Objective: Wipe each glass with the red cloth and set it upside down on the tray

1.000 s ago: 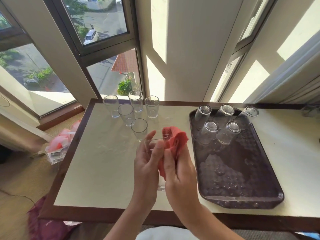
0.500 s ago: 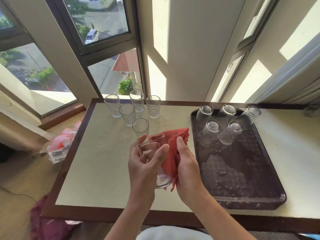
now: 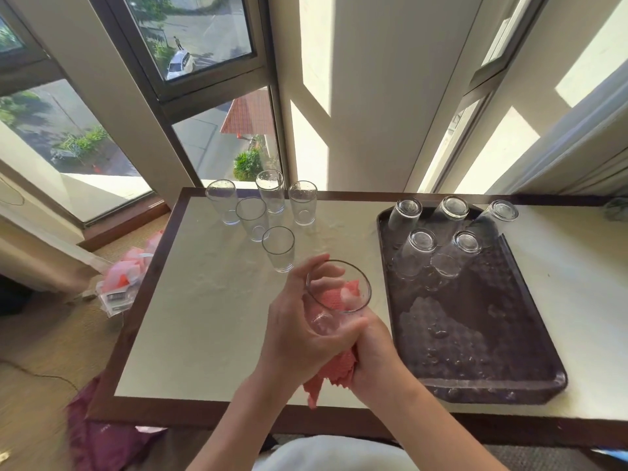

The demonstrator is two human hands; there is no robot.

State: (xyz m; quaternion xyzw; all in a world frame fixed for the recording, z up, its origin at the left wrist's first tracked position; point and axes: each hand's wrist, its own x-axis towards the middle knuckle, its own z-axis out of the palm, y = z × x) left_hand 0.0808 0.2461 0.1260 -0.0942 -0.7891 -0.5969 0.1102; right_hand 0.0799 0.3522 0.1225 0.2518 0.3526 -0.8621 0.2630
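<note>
My left hand (image 3: 299, 331) grips a clear glass (image 3: 338, 294) above the table, its open mouth tilted up towards me. My right hand (image 3: 377, 351) presses the red cloth (image 3: 334, 372) against the underside and far side of that glass; red shows through the glass wall. Several clear glasses (image 3: 278, 248) stand upright at the table's back left. Several more glasses (image 3: 416, 253) stand upside down at the far end of the dark brown tray (image 3: 475, 334) on the right.
The white table top (image 3: 210, 317) has a dark wooden border. Windows and a wall column rise behind it. Pink packets (image 3: 124, 277) and a maroon cloth (image 3: 102, 436) lie on the floor to the left.
The cloth, bunched over the glass's mouth a second ago, has slid down to its underside. The glass has turned so that its mouth faces up towards me.
</note>
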